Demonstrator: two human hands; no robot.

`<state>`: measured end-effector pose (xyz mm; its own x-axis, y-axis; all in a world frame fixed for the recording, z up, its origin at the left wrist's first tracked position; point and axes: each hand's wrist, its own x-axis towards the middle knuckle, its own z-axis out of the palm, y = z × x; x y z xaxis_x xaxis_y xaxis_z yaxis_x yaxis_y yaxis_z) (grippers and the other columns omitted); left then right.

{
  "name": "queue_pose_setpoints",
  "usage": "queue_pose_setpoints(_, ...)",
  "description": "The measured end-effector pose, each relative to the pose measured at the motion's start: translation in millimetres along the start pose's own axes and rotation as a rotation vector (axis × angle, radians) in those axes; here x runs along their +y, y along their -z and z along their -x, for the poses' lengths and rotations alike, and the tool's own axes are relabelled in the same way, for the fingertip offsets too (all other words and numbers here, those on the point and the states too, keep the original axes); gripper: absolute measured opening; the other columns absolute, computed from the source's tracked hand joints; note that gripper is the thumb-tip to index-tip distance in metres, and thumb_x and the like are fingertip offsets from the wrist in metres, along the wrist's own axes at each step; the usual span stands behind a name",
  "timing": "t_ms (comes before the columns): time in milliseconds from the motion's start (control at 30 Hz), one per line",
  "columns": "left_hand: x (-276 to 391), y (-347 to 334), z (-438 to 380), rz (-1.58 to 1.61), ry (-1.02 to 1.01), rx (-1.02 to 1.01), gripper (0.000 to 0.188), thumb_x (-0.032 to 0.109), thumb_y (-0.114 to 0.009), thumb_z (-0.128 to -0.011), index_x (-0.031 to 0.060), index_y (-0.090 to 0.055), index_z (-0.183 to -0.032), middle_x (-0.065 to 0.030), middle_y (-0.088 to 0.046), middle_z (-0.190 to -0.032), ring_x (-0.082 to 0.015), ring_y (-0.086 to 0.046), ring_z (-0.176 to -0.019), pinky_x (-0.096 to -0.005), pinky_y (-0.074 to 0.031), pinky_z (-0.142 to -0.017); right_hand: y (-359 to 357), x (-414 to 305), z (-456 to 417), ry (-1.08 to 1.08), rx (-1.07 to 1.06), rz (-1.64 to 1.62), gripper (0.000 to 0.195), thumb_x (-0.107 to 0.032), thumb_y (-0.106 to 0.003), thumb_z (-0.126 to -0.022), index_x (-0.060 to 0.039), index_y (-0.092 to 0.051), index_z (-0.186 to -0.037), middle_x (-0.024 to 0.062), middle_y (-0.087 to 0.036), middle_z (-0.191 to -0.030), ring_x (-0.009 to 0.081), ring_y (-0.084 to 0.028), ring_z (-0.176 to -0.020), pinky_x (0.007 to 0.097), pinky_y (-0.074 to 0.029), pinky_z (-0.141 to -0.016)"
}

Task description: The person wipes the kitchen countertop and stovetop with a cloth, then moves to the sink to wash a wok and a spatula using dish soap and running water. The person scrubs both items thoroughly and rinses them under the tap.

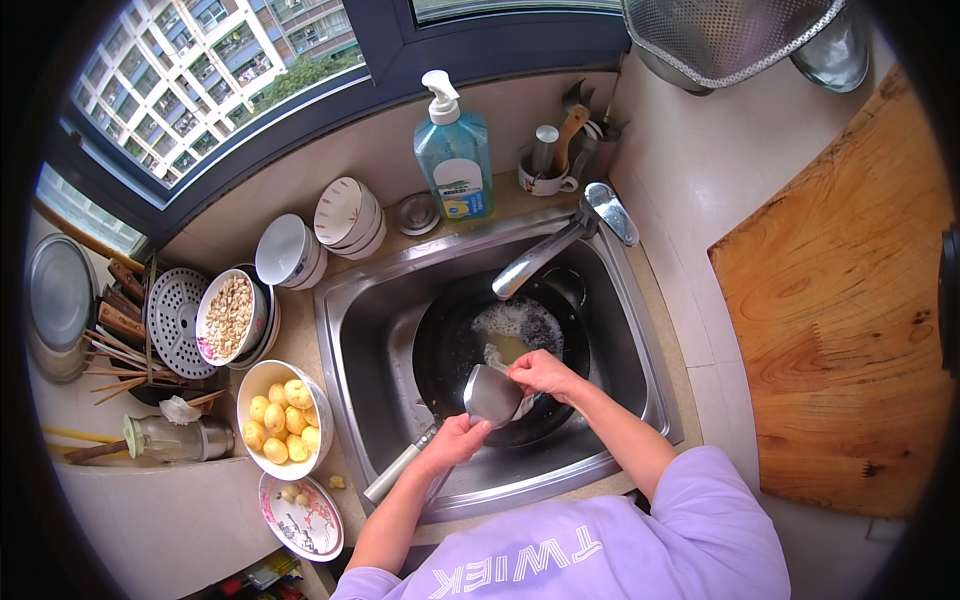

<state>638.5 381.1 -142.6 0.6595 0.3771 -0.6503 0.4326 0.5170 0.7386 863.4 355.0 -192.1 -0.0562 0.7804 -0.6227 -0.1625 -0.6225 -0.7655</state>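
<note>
My left hand [458, 442] grips a metal wok spatula [491, 394] close to its broad head. At the far edge of that head, my right hand [547, 374] pinches a pale, wet cloth [523, 406] against the metal. Part of the cloth is hidden behind the spatula. Beneath both hands a black wok [442, 352] lies in the stainless steel sink [382, 330], with foamy, yellowish water [517, 330] in it. A light-coloured handle [394, 471] extends from the wok's lower left over the sink rim.
The faucet [536, 262] reaches over the wok. Behind the sink stands a blue soap pump bottle [452, 150]. Stacked bowls [349, 217], a bowl of peanuts [229, 315], a bowl of potatoes [283, 420] and a plate [300, 517] line the left. A wooden board [832, 322] lies right.
</note>
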Motion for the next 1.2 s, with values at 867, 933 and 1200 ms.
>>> queue_pose_setpoints(867, -17.6, 4.4, -26.0, -0.047, 0.088, 0.154, 0.020, 0.026, -0.046, -0.092, 0.0105, -0.044, -0.079, 0.0068, -0.036, -0.055, -0.0033, -0.030, -0.043, -0.0203, -0.022, -0.037, 6.6, 72.3, -68.7, 0.389, 0.395, 1.084, 0.054, -0.016, -0.065, -0.069, -0.0174, -0.045, -0.119, 0.0106, -0.041, -0.119, 0.0340, -0.043, -0.106, 0.0426, -0.041, -0.087)
queue_pose_setpoints(933, -18.2, 5.1, -31.9, -0.042, 0.090, 0.170, 0.019, 0.025, -0.045, -0.092, 0.0105, -0.043, -0.079, 0.0065, -0.036, -0.055, -0.0036, -0.031, -0.043, -0.0206, -0.023, -0.037, 12.3, 69.7, -72.3, 0.263, 0.794, 0.975, 0.052, -0.015, -0.064, -0.069, -0.0132, -0.046, -0.118, 0.0105, -0.045, -0.118, 0.0320, -0.046, -0.105, 0.0401, -0.042, -0.088)
queue_pose_setpoints(1200, -15.7, 8.2, -59.6, -0.043, 0.104, 0.142, 0.016, 0.020, -0.046, -0.091, 0.0093, -0.046, -0.079, 0.0048, -0.040, -0.054, -0.0042, -0.033, -0.042, -0.0221, -0.024, -0.036, -40.2, 23.4, -34.6, 0.633, 0.248, 0.339, 0.037, -0.009, -0.055, -0.070, -0.0085, -0.056, -0.107, 0.0115, -0.056, -0.107, 0.0244, -0.052, -0.102, 0.0327, -0.039, -0.091)
